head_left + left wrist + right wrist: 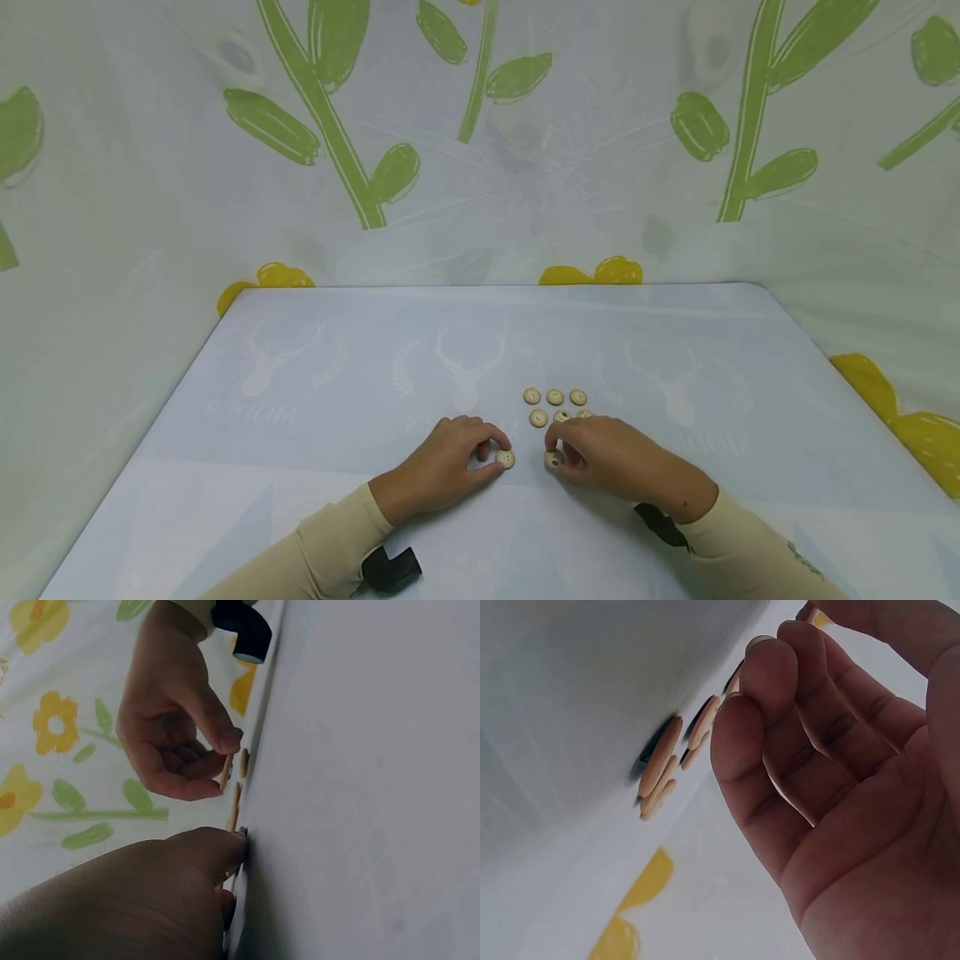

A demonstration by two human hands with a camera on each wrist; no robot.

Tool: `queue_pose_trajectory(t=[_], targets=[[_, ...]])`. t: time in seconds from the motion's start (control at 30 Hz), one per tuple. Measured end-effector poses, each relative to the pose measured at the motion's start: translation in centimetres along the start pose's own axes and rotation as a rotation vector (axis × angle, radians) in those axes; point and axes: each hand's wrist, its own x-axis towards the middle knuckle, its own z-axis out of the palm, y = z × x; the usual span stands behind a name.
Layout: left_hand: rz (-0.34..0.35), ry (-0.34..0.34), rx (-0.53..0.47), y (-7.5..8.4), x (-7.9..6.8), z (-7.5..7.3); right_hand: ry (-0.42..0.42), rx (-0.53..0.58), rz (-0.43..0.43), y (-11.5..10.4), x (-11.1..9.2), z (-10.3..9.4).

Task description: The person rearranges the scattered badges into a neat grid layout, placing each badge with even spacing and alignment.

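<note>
Thumb and index finger of my left hand (453, 467) pinch a pale round wooden button (506, 459) low over the table, near the middle. To its right, my right hand (618, 458) holds another wooden button (553, 460), with dark marks on its face, between thumb and fingertip. In the left wrist view this right-hand button (226, 772) is tilted on edge. Just beyond the right hand, several more buttons (555, 397) lie flat in two rows of three. The right hand partly covers the nearer row's rightmost button (585, 413). In the right wrist view, some buttons (660, 759) appear edge-on.
The pale blue-white table (337, 375) has faint deer-head prints, and its far edge meets a hanging white curtain (517, 208) with green stems and yellow flowers. Dark wrist camera mounts (392, 571) sit on both beige sleeves (337, 533).
</note>
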Motion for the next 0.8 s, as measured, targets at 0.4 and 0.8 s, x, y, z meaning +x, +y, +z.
queue_pose_trajectory(t=[0.4, 0.8], targets=[[0.007, 0.008, 0.013, 0.0, 0.0, 0.0, 0.001, -0.005, 0.041, 0.6, 0.2, -0.1], [-0.007, -0.007, 0.017, 0.1, 0.0, 0.0, 0.022, -0.024, 0.034, 1.3, 0.1, 0.1]])
